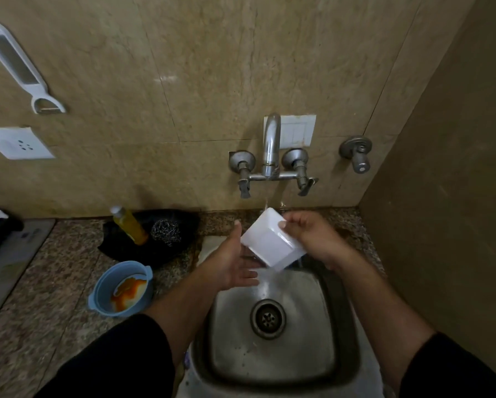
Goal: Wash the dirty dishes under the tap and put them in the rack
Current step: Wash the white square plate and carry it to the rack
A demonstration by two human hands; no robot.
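Observation:
A white square dish [269, 239] is tilted under the running tap [271, 145], above the back of the steel sink [344, 334]. My right hand [310, 234] grips its far right rim. My left hand [235, 259] is spread flat against the dish's left and lower side, fingers apart. Water runs off the dish's low corner into the basin. A blue bowl [106, 282] with orange sauce stains sits on the counter to the left of the sink.
A yellow soap bottle [130, 225] and a steel scrubber [165, 231] lie on a black cloth behind the blue bowl. The speckled granite counter [40, 326] stretches left. A side wall stands close on the right. No rack is in view.

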